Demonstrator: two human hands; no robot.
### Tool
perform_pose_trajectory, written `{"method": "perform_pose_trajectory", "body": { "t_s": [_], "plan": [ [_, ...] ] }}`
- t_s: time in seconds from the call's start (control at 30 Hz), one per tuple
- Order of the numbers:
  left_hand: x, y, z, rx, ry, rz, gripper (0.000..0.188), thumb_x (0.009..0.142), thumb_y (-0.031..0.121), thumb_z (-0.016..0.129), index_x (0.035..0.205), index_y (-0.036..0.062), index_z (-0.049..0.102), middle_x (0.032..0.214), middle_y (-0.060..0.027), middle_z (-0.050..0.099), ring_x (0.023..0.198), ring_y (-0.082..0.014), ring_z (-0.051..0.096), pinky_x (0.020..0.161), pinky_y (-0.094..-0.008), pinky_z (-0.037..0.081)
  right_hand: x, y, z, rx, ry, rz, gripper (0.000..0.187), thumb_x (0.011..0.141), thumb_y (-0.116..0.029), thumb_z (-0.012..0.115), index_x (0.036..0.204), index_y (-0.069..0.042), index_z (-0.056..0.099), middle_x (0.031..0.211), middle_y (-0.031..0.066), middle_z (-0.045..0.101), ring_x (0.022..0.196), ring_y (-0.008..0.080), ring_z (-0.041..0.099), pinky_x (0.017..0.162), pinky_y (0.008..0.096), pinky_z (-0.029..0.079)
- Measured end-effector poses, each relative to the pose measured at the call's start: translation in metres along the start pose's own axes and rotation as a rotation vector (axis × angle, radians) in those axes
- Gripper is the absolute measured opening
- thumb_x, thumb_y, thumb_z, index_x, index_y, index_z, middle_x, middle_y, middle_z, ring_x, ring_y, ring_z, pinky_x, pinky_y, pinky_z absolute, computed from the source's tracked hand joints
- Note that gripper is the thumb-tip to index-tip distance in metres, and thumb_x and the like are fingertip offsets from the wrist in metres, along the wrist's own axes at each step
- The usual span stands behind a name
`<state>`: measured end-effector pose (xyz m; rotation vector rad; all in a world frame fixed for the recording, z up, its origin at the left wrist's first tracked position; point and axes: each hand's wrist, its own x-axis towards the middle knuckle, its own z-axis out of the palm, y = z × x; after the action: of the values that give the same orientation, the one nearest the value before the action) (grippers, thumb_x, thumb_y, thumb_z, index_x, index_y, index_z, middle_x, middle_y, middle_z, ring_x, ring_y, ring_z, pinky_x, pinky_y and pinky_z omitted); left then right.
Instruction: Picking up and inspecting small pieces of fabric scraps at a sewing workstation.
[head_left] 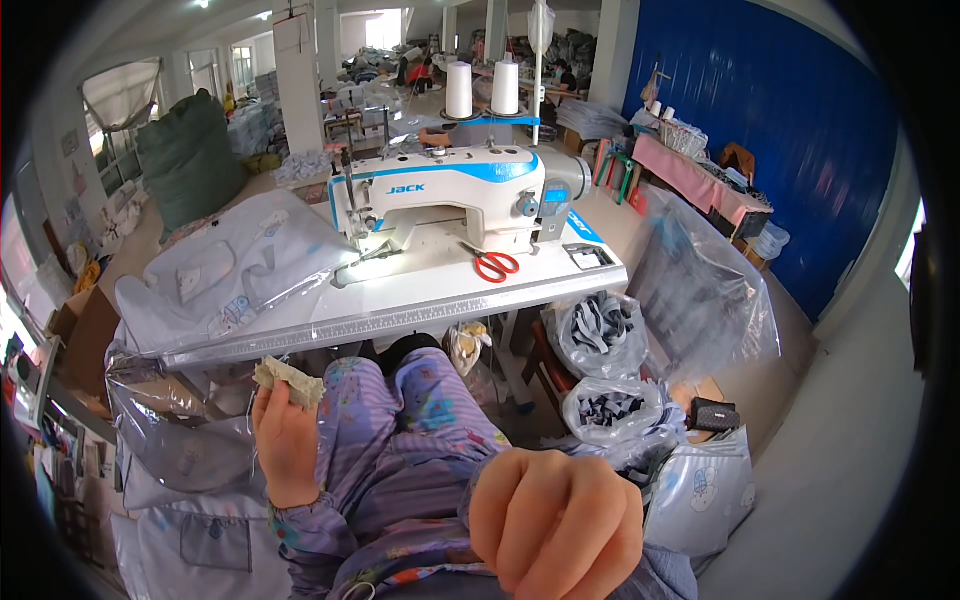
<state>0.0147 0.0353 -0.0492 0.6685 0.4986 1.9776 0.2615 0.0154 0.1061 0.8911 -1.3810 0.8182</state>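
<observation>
My left hand (pixel 288 440) is raised over my left thigh, its fingers closed on a pale greenish-beige slab with rough, crumbly edges (pixel 290 382); its exact kind does not show. Close to the camera, my right hand (pixel 555 520) is curled with the knuckles up. Whatever may be inside its fingers is hidden. Beyond my knees stands a white and blue sewing machine (pixel 440 195) on a white table (pixel 400 300). Red-handled scissors (pixel 494 266) lie on the tabletop, apart from both hands. Grey printed fabric under clear plastic (pixel 225 265) covers the table's left part.
Two white thread cones (pixel 482 90) stand behind the machine. To my right are plastic bags of dark and grey fabric scraps (pixel 598 335), a black wallet-like case (pixel 713 415) and a big clear plastic sheet (pixel 705 285). More grey fabric pieces (pixel 200 540) hang at my left.
</observation>
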Motion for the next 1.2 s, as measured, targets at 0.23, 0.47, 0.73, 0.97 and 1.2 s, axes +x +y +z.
{"method": "perform_pose_trajectory", "body": {
  "t_s": [0.23, 0.47, 0.73, 0.97, 1.2],
  "plan": [
    [-0.001, 0.001, 0.006, -0.058, -0.026, -0.028, 0.031, 0.098, 0.006, 0.051, 0.129, 0.0010, 0.050, 0.123, -0.0082, 0.057, 0.114, -0.0196, 0.054, 0.099, -0.0372, 0.043, -0.001, 0.000, -0.003, -0.016, -0.016, -0.008, 0.009, 0.075, 0.001, 0.079, 0.080, -0.001, 0.072, 0.093, 0.0102, 0.062, 0.070, 0.0145, 0.055, 0.056, 0.0237, 0.045],
    [-0.003, 0.002, 0.008, -0.042, -0.010, -0.029, 0.031, 0.098, 0.007, 0.052, 0.128, 0.0006, 0.050, 0.122, -0.0078, 0.056, 0.112, -0.0190, 0.054, 0.097, -0.0363, 0.043, -0.001, 0.000, -0.005, -0.008, -0.025, 0.007, 0.009, 0.075, 0.001, 0.079, 0.081, -0.001, 0.072, 0.094, 0.0103, 0.062, 0.071, 0.0148, 0.055, 0.056, 0.0237, 0.045],
    [-0.002, -0.001, 0.002, 0.029, 0.003, -0.005, 0.028, 0.097, 0.009, 0.054, 0.124, 0.0006, 0.052, 0.117, -0.0067, 0.057, 0.108, -0.0178, 0.055, 0.094, -0.0352, 0.044, 0.000, -0.003, -0.007, -0.010, -0.068, 0.040, 0.009, 0.076, 0.001, 0.078, 0.082, 0.000, 0.072, 0.096, 0.0105, 0.061, 0.072, 0.0153, 0.055, 0.057, 0.0245, 0.046],
    [-0.005, 0.002, 0.015, -0.017, 0.005, -0.007, 0.030, 0.097, 0.010, 0.055, 0.125, 0.0008, 0.053, 0.118, -0.0062, 0.057, 0.108, -0.0170, 0.055, 0.095, -0.0351, 0.043, -0.002, -0.004, -0.007, -0.001, -0.048, 0.061, 0.009, 0.076, 0.001, 0.078, 0.082, 0.000, 0.071, 0.096, 0.0108, 0.061, 0.072, 0.0157, 0.055, 0.057, 0.0249, 0.046],
    [-0.003, -0.001, 0.009, 0.000, -0.016, -0.006, 0.029, 0.098, 0.012, 0.055, 0.125, 0.0001, 0.053, 0.119, -0.0065, 0.057, 0.108, -0.0163, 0.055, 0.093, -0.0335, 0.044, -0.005, -0.002, -0.011, -0.002, -0.080, 0.054, 0.008, 0.078, -0.001, 0.077, 0.083, -0.001, 0.071, 0.096, 0.0105, 0.061, 0.073, 0.0162, 0.055, 0.059, 0.0256, 0.046]
  ]
}}
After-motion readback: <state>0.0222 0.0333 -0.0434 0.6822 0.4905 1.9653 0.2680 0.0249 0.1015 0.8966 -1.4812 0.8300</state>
